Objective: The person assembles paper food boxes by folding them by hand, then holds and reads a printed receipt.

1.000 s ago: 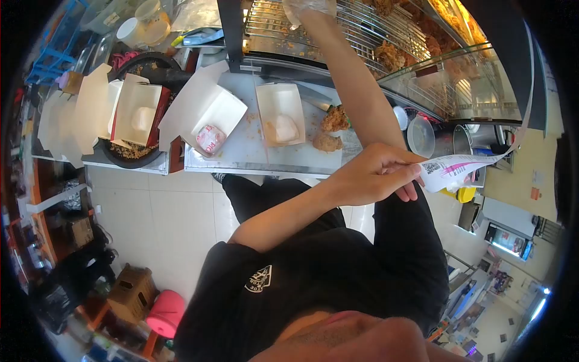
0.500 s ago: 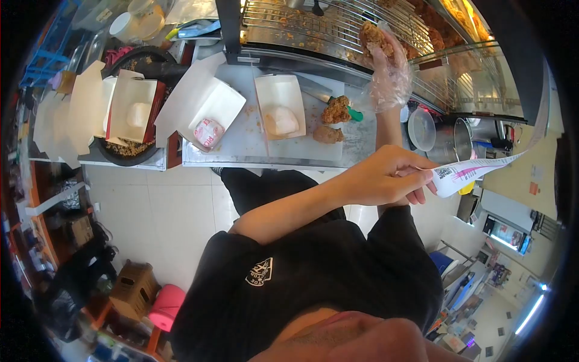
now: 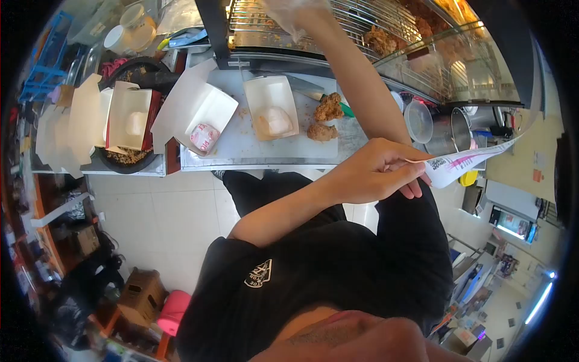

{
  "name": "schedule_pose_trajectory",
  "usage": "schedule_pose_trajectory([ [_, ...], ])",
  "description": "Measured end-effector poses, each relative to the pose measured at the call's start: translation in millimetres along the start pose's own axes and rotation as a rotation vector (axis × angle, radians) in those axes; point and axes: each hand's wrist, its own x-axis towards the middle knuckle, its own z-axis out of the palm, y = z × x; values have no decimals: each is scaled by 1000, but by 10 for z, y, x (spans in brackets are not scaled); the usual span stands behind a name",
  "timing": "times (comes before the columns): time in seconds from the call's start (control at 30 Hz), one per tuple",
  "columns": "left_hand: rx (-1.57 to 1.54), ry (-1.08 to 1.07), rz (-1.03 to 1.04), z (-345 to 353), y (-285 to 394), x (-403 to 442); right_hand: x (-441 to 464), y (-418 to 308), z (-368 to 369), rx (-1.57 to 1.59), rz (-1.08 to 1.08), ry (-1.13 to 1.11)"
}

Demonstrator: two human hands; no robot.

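Observation:
My left hand (image 3: 395,169) is closed on a long paper receipt (image 3: 449,169) with a QR code and a pink mark, whose strip curls up toward the right. My right hand (image 3: 298,13), in a clear plastic glove, reaches over the wire rack (image 3: 344,27) of the heated cabinet. Its fingers are cut off by the top edge or blurred, so what they hold is not visible. Fried chicken (image 3: 380,39) lies on the rack, right of my forearm. Two fried pieces, an upper one (image 3: 329,107) and a lower one (image 3: 322,133), rest on the white cutting board (image 3: 241,142).
An open carton (image 3: 270,84) holds a pale round item; another carton (image 3: 211,108) holds a printed wrapped one. A red-sided box (image 3: 129,96) stands over a dark crumb-filled pan (image 3: 129,158). A green-handled knife (image 3: 304,87) lies behind the chicken. Clear tub (image 3: 418,120) and metal pot (image 3: 449,130) stand right.
My gloved right hand has moved left and farther over the rack, away from where it gripped a fried chicken piece. My left hand keeps the receipt. The view has shifted slightly.

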Motion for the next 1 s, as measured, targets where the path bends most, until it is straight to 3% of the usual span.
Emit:
schedule_pose_trajectory([
  [0.03, 0, 7, 3, -10, 7, -4, -106, -151, -265, 29, 112, -124],
  [0.07, 3, 4, 18, -12, 12, -12, -185, -157, -337, -242, 167, -245],
  [0.13, 9, -6, 40, -25, 41, -27, -569, 709, 269, -165, 337, 16],
  [0.2, 44, -20, 3, -25, 135, -64, -945, 1022, 157, -57, 438, 2],
  [0.33, 63, -59, 19, -18, 104, -71, -1264, 1745, 642, -295, 473, 162],
  [0.43, 4, -59, 15, 60, 52, -60, -1025, 1604, 670, -444, 649, -22],
  [0.47, 8, -66, 19, 79, 34, -59, -943, 1688, 801, -337, 751, 18],
  [0.63, 59, -114, 6, 80, 17, -85, -823, 2263, 1102, -482, 785, 104],
  [0.67, 57, -111, 11, 74, 24, -89, -778, 2243, 1139, -525, 734, 157],
  [0.83, 63, -101, 37, 62, 50, -161, -833, 2142, 946, -542, 639, -70],
  [0.9, 76, -102, 53, 55, 56, -177, -836, 2383, 1155, -539, 597, 33],
  [0.97, 82, -102, 60, 53, 67, -186, -855, 2125, 1048, -566, 630, 157],
  [1.0, 80, -101, 56, 60, 85, -195, -835, 2058, 977, -584, 610, 93],
])
